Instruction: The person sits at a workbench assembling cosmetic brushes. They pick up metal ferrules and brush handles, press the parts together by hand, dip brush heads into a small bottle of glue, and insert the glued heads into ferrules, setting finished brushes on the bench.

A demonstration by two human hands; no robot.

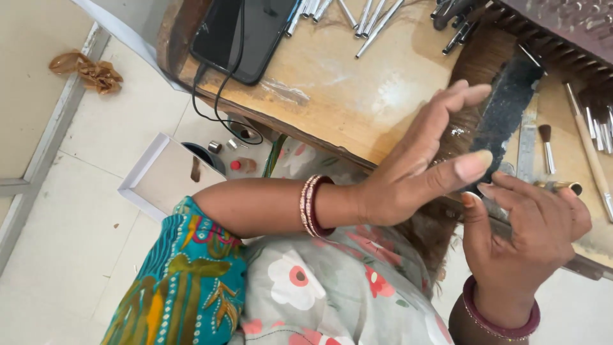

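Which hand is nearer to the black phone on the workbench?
Left. The left hand lies right of the black phone, apart from it; the right hand is farther right, at the bench edge.

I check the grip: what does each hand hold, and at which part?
Right hand pinches a brass ferrule near its end; left hand rests flat on a bristle bundle, gripping nothing.

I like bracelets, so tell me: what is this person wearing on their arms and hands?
The left hand has a stack of thin bangles at the wrist, pinkish and dark red. Its short sleeve is teal with orange, yellow and green patterns. The right hand wears a dark red bangle with a gold-dotted one. No rings show.
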